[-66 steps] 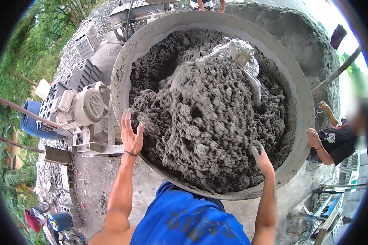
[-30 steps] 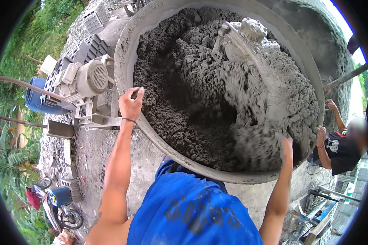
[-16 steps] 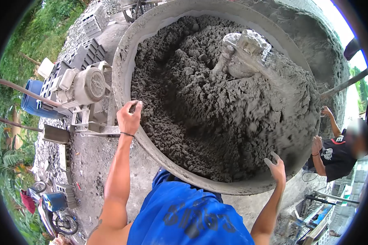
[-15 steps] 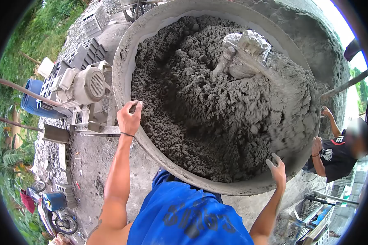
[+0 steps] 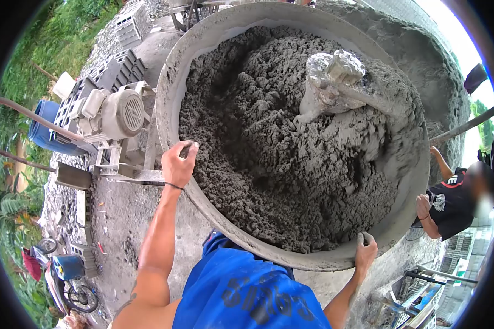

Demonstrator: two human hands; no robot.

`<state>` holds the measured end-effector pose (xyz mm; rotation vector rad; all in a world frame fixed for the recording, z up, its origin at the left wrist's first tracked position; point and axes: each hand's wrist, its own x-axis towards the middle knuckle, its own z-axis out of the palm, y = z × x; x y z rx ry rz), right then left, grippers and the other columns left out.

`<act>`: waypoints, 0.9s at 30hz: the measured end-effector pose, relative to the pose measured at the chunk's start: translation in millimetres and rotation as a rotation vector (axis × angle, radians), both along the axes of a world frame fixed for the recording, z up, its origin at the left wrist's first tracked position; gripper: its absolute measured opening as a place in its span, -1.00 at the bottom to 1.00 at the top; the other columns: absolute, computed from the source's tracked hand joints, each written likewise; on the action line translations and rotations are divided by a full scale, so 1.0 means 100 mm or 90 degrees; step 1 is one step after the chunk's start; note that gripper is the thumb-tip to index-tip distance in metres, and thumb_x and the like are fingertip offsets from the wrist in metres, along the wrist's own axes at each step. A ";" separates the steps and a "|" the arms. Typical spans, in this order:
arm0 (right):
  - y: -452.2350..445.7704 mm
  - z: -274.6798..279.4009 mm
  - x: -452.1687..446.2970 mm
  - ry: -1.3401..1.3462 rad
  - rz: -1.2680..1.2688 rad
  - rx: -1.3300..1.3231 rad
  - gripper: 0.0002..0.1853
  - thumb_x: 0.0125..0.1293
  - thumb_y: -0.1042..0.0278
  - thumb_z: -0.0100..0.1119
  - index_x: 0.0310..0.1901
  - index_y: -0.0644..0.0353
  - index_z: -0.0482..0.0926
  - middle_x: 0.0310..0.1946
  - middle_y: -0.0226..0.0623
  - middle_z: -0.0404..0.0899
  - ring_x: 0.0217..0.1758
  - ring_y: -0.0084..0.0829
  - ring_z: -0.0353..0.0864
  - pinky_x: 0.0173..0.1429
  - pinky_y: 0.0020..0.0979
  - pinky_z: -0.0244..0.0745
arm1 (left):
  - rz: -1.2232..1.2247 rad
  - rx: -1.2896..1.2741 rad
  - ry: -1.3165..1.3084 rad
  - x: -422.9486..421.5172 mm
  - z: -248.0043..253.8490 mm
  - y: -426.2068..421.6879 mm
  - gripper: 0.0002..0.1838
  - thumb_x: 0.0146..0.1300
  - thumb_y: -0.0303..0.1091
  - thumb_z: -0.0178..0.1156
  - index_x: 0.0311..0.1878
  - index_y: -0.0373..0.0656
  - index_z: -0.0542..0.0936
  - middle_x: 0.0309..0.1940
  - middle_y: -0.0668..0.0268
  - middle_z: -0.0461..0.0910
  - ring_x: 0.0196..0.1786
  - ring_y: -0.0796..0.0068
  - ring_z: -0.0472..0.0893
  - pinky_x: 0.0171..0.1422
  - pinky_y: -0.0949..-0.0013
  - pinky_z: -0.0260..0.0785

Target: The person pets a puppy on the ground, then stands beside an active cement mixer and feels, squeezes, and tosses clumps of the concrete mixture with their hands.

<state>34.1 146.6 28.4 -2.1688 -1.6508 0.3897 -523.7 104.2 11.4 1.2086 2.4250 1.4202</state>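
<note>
A large round mixer pan (image 5: 173,88) holds damp grey concrete mix (image 5: 291,159). Near its upper right side, a mix-caked mixing arm (image 5: 335,88) rises out of the material. My left hand (image 5: 179,164), with a dark band at the wrist, lies over the pan's left rim, fingers and thumb curled closely together around the edge. At the lower right, my right hand (image 5: 366,252) is closed over the near rim, its fingertips dusty with grey mix. The undersides of both grips are hidden.
An electric motor (image 5: 121,114) on a metal frame adjoins the pan's left side. Stacked hollow blocks (image 5: 112,74), a blue drum (image 5: 45,126) and a motorcycle (image 5: 79,296) are further left. Another person (image 5: 450,200) in a black shirt stands at right, beside the pan.
My right hand has drawn back from over the mix down onto the near rim. The mixing arm has shifted and the mix has turned over. My left hand stays at the left rim.
</note>
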 end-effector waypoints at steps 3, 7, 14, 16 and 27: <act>-0.02 0.03 -0.03 -0.093 0.017 -0.042 -0.65 0.22 0.22 0.29 -0.06 0.31 0.66 -0.14 -0.01 0.69 -0.03 -0.08 0.67 0.11 -0.23 0.49 | -0.003 -0.003 0.003 0.00 0.00 -0.01 -0.71 0.18 -0.20 0.32 -0.21 -0.28 0.69 -0.33 0.11 0.71 -0.24 0.25 0.71 -0.08 0.32 0.49; -0.02 0.06 -0.09 -0.116 0.016 -0.053 -0.65 0.22 0.18 0.27 -0.05 0.22 0.67 -0.14 0.00 0.68 0.00 0.01 0.63 0.13 -0.16 0.46 | -0.004 -0.001 0.010 -0.04 -0.12 -0.01 -0.71 0.19 -0.20 0.31 -0.22 -0.28 0.69 -0.35 0.12 0.70 -0.28 0.30 0.69 -0.12 0.33 0.48; -0.01 0.03 -0.05 -0.133 0.019 -0.054 -0.67 0.21 0.19 0.26 -0.07 0.22 0.68 -0.14 -0.03 0.68 -0.01 -0.02 0.64 0.13 -0.15 0.46 | -0.011 -0.015 0.033 -0.05 -0.10 -0.02 -0.67 0.19 -0.14 0.30 -0.22 -0.26 0.69 -0.28 0.03 0.69 -0.17 0.06 0.69 -0.03 0.21 0.50; -0.01 0.03 -0.05 -0.130 0.022 -0.047 -0.68 0.22 0.20 0.26 -0.07 0.22 0.68 -0.14 -0.04 0.69 -0.01 -0.02 0.64 0.12 -0.14 0.46 | -0.015 -0.019 0.043 -0.05 -0.10 -0.01 -0.68 0.18 -0.14 0.31 -0.22 -0.26 0.69 -0.28 0.03 0.69 -0.18 0.07 0.69 -0.04 0.20 0.50; 0.00 0.02 -0.03 -0.133 0.023 -0.056 -0.69 0.22 0.22 0.28 -0.10 0.24 0.68 -0.16 -0.06 0.69 -0.03 -0.02 0.64 0.10 -0.14 0.46 | -0.012 -0.047 0.062 0.00 -0.04 0.00 -0.66 0.18 -0.11 0.30 -0.23 -0.25 0.69 -0.27 0.08 0.70 -0.17 0.08 0.68 -0.02 0.20 0.50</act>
